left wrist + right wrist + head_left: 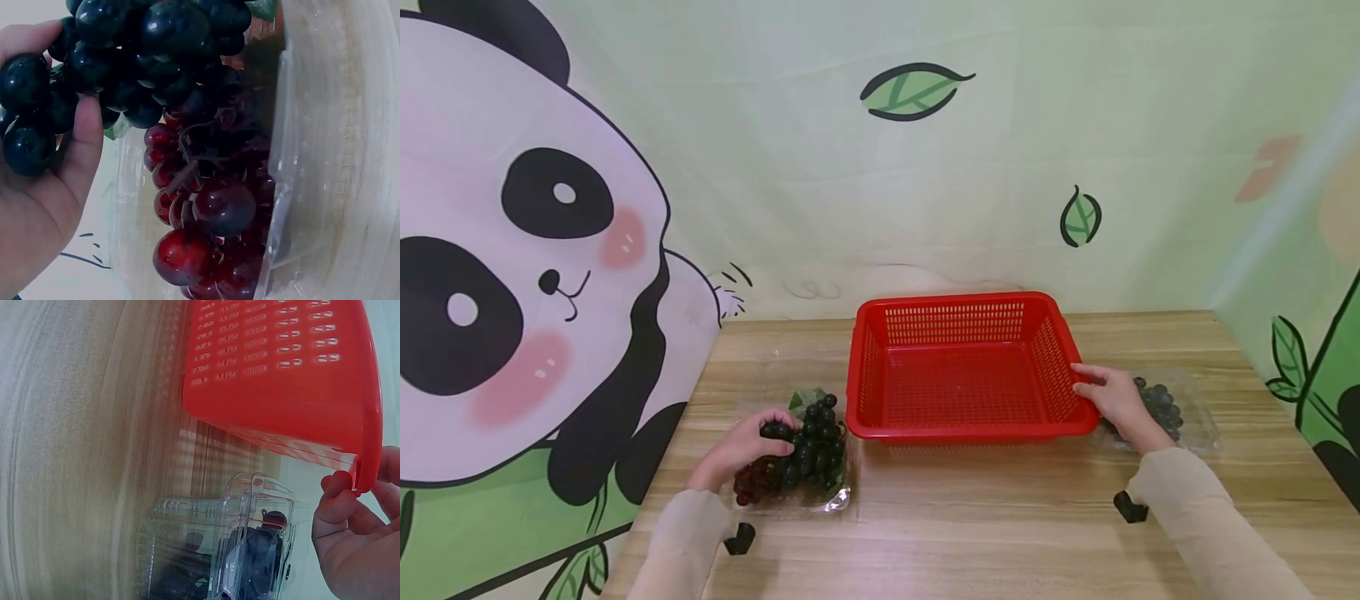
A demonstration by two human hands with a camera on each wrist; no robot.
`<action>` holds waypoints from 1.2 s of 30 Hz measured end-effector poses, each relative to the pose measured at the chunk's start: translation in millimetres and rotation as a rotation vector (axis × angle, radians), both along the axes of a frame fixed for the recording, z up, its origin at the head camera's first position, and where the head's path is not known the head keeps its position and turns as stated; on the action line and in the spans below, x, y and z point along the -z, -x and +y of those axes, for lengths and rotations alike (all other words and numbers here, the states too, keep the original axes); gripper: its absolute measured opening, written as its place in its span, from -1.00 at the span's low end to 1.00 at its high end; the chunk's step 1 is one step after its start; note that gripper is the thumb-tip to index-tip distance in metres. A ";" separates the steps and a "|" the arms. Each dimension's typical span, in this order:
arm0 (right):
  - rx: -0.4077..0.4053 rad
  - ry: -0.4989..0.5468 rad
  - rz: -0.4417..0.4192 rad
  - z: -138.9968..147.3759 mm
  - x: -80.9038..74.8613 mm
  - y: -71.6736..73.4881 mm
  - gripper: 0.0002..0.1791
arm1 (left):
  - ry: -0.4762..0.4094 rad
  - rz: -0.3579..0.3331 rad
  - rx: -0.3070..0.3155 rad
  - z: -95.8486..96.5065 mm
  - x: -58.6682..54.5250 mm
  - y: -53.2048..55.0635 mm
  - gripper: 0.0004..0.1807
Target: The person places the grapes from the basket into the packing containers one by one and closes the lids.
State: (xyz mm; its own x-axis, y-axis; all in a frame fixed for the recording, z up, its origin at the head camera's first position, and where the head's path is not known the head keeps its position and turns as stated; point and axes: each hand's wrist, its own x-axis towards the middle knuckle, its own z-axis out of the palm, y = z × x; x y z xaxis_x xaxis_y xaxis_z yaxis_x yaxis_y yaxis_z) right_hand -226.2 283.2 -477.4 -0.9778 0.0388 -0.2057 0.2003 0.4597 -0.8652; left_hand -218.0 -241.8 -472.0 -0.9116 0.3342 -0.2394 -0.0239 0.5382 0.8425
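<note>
In the head view my left hand (748, 443) grips a bunch of black grapes (817, 447), thumb and fingers around its upper end. The left wrist view shows those dark grapes (125, 62) above a bunch of red grapes (215, 219), which lies in a clear plastic box (281, 156). My right hand (1116, 400) pinches the right rim of a red plastic basket (970, 435). Seen from the right wrist, fingers and thumb (340, 503) hold the basket's rim (370, 425) from both sides. Nothing lies inside the basket.
To the right of the basket, partly behind my right hand, sits another clear plastic box (1198, 408) with dark grapes (1161, 404) in it. A printed cloth (1000, 208) with a panda stands behind the wooden table (970, 525).
</note>
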 end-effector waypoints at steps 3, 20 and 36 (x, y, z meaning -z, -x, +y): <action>0.003 0.002 -0.003 -0.4 -0.2 0.1 -0.48 | 0.005 0.003 0.003 0.0 -0.1 -1.1 -0.68; 0.011 0.013 -0.019 -2.0 -2.1 -1.1 -0.48 | 0.065 -0.040 -0.021 -10.5 9.0 -8.8 -0.67; 0.018 0.021 -0.025 -2.5 -2.0 -1.3 -0.48 | -0.011 -0.053 -0.056 -15.4 17.5 -18.3 -0.56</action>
State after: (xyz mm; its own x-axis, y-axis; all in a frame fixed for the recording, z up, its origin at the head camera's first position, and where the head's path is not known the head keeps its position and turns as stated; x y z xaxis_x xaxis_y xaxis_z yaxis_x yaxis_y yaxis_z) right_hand -224.9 280.7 -475.4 -0.9715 0.0520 -0.2312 0.2303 0.4377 -0.8692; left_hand -199.7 -257.2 -489.4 -0.9151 0.2859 -0.2843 -0.0983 0.5256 0.8450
